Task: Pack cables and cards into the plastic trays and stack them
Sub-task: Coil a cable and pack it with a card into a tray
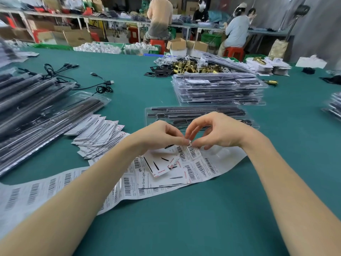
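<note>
Paper barcode label [188, 141] pinched between left hand [162, 133] and right hand [214, 131].

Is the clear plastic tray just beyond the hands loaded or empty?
Loaded: the clear plastic tray shows long black bars in its recesses. Whether cable and card are both in, cannot tell.

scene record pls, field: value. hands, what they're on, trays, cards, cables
left hand: pinches barcode label
right hand: pinches same label at its top edge
label sheet: long strip across green table, under both forearms
open tray: just beyond hands, dark parts inside
tray stack: behind open tray
cards: fanned pile left of hands; a few lie on the sheet
cables: loose, far left
</note>
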